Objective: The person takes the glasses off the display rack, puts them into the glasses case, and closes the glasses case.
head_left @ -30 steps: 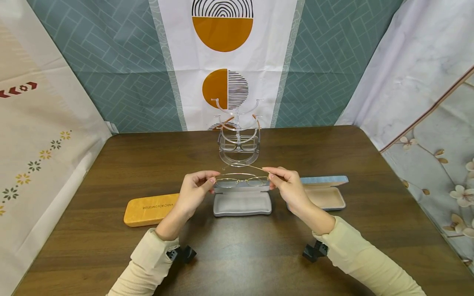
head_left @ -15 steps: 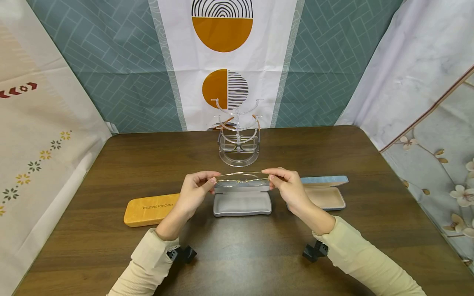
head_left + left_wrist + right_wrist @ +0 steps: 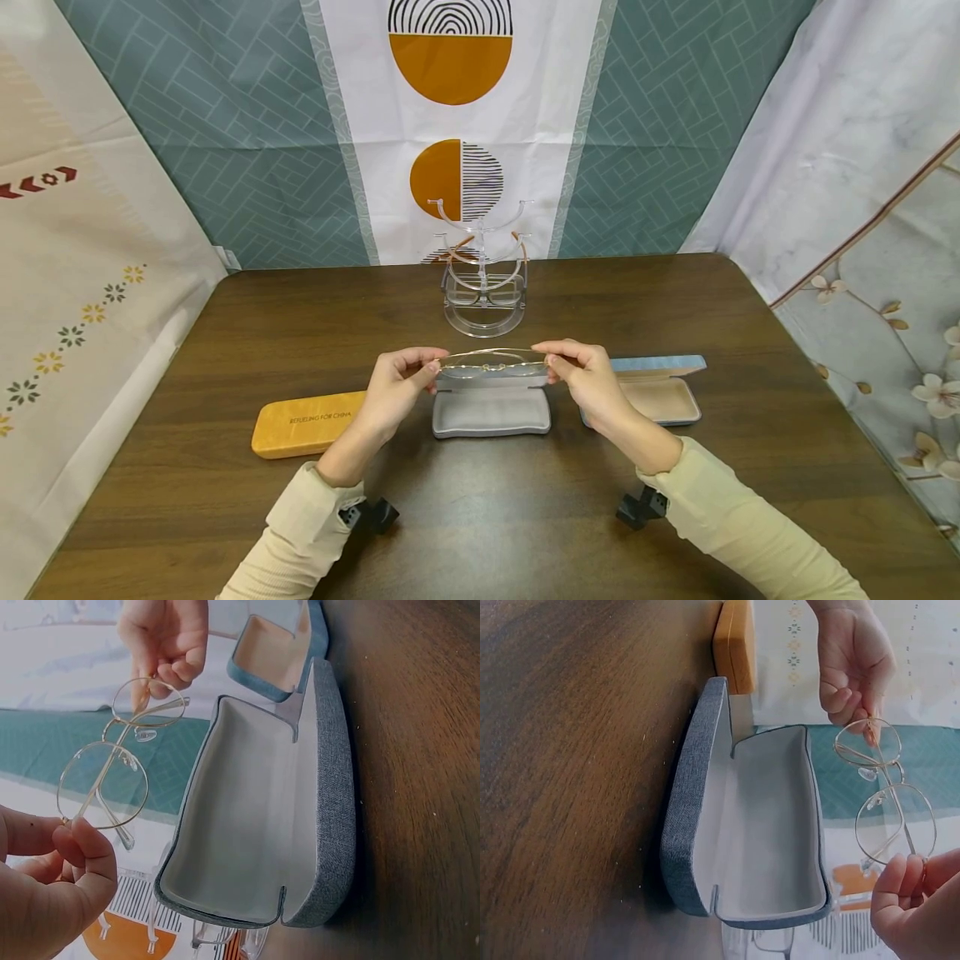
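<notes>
A pair of gold wire-rimmed glasses [image 3: 492, 367] is held up over an open grey glasses case [image 3: 491, 414]. My left hand [image 3: 396, 387] pinches one end of the frame between thumb and fingers, and my right hand [image 3: 588, 385] pinches the opposite end. Both wrist views show the round lenses [image 3: 103, 784] with the temples folded across behind them. The pale lining of the case [image 3: 769, 825] shows bare, its lid raised at the back. The glasses are apart from the case.
An orange-yellow case [image 3: 307, 425] lies closed on the left. To the right, partly behind my right hand, is an open blue case [image 3: 660, 400] with a beige lining. A clear glasses stand [image 3: 483, 325] holding another pair stands behind, on the brown table [image 3: 480, 533].
The glasses have tilted so the lenses look flatter, and their temples, which reached up toward the stand, now sit lower behind the frame. Both hands have stayed nearly in place.
</notes>
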`<state>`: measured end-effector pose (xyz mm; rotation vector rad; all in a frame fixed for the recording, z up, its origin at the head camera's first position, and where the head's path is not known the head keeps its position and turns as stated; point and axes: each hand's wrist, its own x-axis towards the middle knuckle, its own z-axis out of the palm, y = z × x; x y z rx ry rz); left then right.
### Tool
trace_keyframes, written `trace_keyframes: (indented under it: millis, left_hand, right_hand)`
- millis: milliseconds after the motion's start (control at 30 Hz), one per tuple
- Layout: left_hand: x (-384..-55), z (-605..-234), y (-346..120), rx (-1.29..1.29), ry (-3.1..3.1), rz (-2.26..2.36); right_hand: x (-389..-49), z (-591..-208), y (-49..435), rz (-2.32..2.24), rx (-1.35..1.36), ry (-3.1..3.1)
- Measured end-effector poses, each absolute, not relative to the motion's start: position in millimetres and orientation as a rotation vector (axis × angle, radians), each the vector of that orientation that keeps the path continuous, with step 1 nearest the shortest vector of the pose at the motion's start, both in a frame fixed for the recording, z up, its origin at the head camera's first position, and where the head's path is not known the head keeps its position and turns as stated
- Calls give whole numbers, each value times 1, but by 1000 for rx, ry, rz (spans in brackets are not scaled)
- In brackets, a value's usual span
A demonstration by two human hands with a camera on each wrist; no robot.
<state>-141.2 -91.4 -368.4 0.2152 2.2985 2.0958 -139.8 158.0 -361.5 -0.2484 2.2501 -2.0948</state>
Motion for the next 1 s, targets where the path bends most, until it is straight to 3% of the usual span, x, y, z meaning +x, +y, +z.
trace_keyframes:
  millis: [567,1000]
  left_hand:
    - [-139,-367,-96,436,2264,2040]
    - [-138,-371,-100,490,2353,1975]
  right_hand:
    - [-141,-359,166,-2158,-128,2045]
    - [-137,-361,172,-2025,-297,2208]
